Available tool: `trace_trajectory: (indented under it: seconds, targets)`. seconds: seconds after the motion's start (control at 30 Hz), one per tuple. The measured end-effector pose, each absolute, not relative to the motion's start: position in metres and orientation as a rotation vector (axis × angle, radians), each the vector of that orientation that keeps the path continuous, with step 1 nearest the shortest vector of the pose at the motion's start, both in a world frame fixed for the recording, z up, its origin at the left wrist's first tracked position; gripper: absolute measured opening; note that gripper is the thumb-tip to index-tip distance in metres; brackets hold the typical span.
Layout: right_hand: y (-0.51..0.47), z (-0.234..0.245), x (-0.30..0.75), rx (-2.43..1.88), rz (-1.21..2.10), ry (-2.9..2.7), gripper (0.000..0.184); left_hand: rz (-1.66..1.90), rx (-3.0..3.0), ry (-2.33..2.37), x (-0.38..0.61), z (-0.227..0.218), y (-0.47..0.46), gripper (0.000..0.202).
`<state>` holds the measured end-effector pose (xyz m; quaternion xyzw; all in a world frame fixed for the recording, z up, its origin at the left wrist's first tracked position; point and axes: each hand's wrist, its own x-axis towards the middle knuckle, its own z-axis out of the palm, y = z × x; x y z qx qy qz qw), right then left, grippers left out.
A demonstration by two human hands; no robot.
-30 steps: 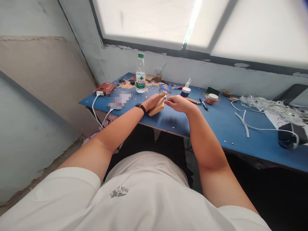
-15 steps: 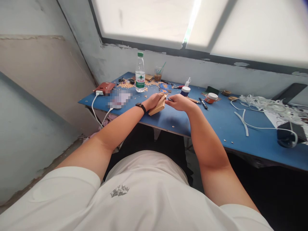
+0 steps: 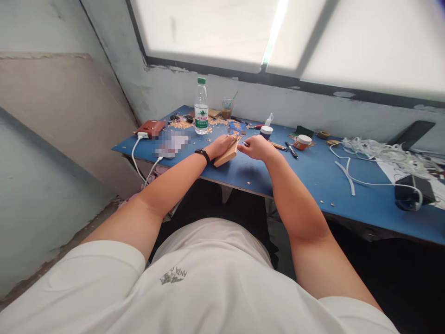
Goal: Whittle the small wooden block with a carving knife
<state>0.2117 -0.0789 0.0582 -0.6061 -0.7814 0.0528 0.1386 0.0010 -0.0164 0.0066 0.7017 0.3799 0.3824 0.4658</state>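
My left hand (image 3: 219,144), with a black watch on the wrist, is closed round a pale wooden block (image 3: 227,155) that rests tilted on the blue table (image 3: 306,181). My right hand (image 3: 257,147) is closed on a thin dark carving tool (image 3: 244,143) whose tip meets the block's far end. Wood shavings (image 3: 215,122) lie scattered behind the hands.
A water bottle (image 3: 200,107), a plastic cup (image 3: 227,107), a small glue bottle (image 3: 267,128), a round tin (image 3: 302,141) and pens stand behind the hands. A brown wallet (image 3: 151,127) and charging cables lie left. White cords (image 3: 375,160) and a black device (image 3: 412,197) lie right.
The view has drifted slightly. Both hands stay on the block and tool, shifting a little to the left and away.
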Motion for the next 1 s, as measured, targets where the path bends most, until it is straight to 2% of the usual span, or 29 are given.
trace_trajectory:
  seconds: [0.17,0.4,0.6,0.7,0.83,1.0]
  targets:
    - [-0.08,0.059,0.211,-1.85,0.119,-2.225,0.067,0.914,1.782,0.969,0.001,0.008,-0.019,0.067]
    - [-0.091,0.066,0.212,-1.622,0.358,-2.297,0.07,0.904,1.73,0.933,0.0,0.003,-0.019,0.082]
    - [-0.099,0.072,0.213,-1.691,0.434,-2.341,0.064,0.892,1.592,0.893,0.003,-0.002,-0.021,0.06]
    - [-0.1,0.075,0.211,-1.753,0.453,-2.331,0.062,0.9,1.578,0.863,0.003,-0.001,-0.021,0.057]
    - [-0.101,0.078,0.209,-1.746,0.477,-2.341,0.06,0.878,1.528,0.829,0.003,0.0,-0.021,0.067]
    - [-0.108,0.079,0.207,-1.759,0.353,-2.367,0.057,0.871,1.464,0.81,0.004,0.0,-0.022,0.079]
